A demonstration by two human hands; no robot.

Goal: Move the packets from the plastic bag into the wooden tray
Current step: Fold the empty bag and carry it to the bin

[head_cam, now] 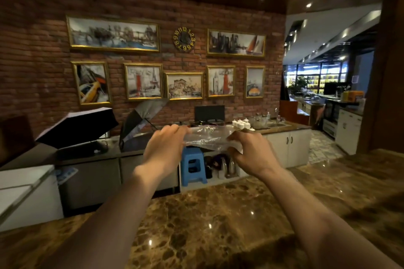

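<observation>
A clear plastic bag (207, 137) is stretched in the air between both hands, well above the marble counter. My left hand (162, 148) pinches its left end and my right hand (249, 150) grips its right end. The bag looks crumpled and see-through; I cannot tell whether any packet is inside. No wooden tray and no loose packets are in view.
A brown marble counter (218, 225) fills the foreground below my arms. Beyond it stand a blue stool (193, 167), a back counter with white cups (241, 124), open umbrellas (87, 124) and white cabinets (288, 146). A brick wall with framed pictures lies behind.
</observation>
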